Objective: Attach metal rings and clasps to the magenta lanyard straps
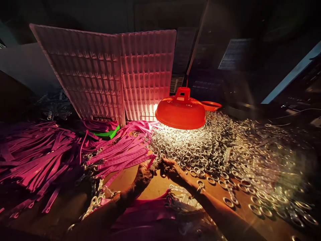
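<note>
Left hand (pixel 144 174) first: it sits low on the wooden table (pixel 155 185), fingers closed round the end of a pink strap (pixel 151 161), whose tip pokes up and to the right. Right hand (pixel 172 167) sits just beside it, fingertips curled in toward that tip. Whether they pinch a ring or only rest there, I cannot tell; the light is too harsh and the hand too dark.

The strap itself is flat, narrow and floppy, bright magenta under the lamp, and lies between the two hands at the near edge of the heap of metal rings (pixel 200 147).

Risks, as I judge them: the strap is limp, so the tip could fold away from the right fingers. The rings are small, shiny and piled loose, so a nudge from the right wrist could send some skating off the near side.

Moving outward, the orange lamp (pixel 180 112) hangs low just beyond the hands. A sprawl of more pink straps (pixel 45 157) covers the left. A green block (pixel 108 134) lies at the foot of the white lattice trays (pixel 105 73), which stand propped at the far side.
</note>
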Available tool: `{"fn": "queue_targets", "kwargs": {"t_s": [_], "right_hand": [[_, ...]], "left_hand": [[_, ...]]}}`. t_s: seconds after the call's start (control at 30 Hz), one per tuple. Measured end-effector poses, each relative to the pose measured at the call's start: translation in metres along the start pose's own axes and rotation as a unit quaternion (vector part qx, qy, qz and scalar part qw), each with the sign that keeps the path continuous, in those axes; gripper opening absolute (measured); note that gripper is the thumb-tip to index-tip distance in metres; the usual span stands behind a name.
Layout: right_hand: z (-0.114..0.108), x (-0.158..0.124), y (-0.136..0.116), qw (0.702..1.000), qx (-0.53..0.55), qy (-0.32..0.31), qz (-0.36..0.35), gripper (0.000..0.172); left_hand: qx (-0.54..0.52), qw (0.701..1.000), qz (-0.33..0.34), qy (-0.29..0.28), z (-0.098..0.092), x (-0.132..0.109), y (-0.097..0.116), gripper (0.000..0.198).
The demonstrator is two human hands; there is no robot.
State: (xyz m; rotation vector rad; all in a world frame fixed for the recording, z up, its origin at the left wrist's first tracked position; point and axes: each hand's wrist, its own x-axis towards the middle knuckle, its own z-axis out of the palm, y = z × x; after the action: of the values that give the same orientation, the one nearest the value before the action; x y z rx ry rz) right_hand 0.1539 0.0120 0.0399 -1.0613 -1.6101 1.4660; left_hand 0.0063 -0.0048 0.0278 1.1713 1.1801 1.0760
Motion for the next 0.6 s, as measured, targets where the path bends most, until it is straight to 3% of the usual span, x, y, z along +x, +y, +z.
{"fn": "queue_targets", "kwargs": {"t_s": [0.1, 0.27, 0.37, 0.43, 0.5, 0.6], "right_hand": [[0.0, 0.003, 0.006, 0.999, -0.024, 0.022, -0.02, 0.018], [0.0, 0.012, 0.028, 0.999, -0.029, 0.018, 0.028, 0.012], [0.002, 0.018, 0.037, 0.985, -0.14, 0.08, -0.068, 0.008], [0.003, 0.02, 0.04, 0.95, -0.242, 0.121, -0.155, 0.013], [0.005, 0.02, 0.042, 0.919, -0.308, 0.125, -0.21, 0.018], [0.008, 0.021, 0.045, 0.909, -0.325, 0.093, -0.245, 0.016]], "left_hand": [[-0.001, 1.0, 0.014, -0.011, -0.001, 0.001, -0.001, 0.025], [-0.006, 0.996, 0.02, -0.082, -0.002, 0.012, 0.005, 0.035], [0.001, 0.992, 0.025, -0.12, -0.008, 0.021, 0.006, 0.033], [-0.017, 0.992, 0.009, -0.128, -0.015, 0.025, 0.002, 0.029], [-0.041, 0.991, -0.043, -0.123, -0.022, 0.025, -0.003, 0.028], [-0.059, 0.986, -0.099, -0.119, -0.027, 0.016, -0.006, 0.026]]}}
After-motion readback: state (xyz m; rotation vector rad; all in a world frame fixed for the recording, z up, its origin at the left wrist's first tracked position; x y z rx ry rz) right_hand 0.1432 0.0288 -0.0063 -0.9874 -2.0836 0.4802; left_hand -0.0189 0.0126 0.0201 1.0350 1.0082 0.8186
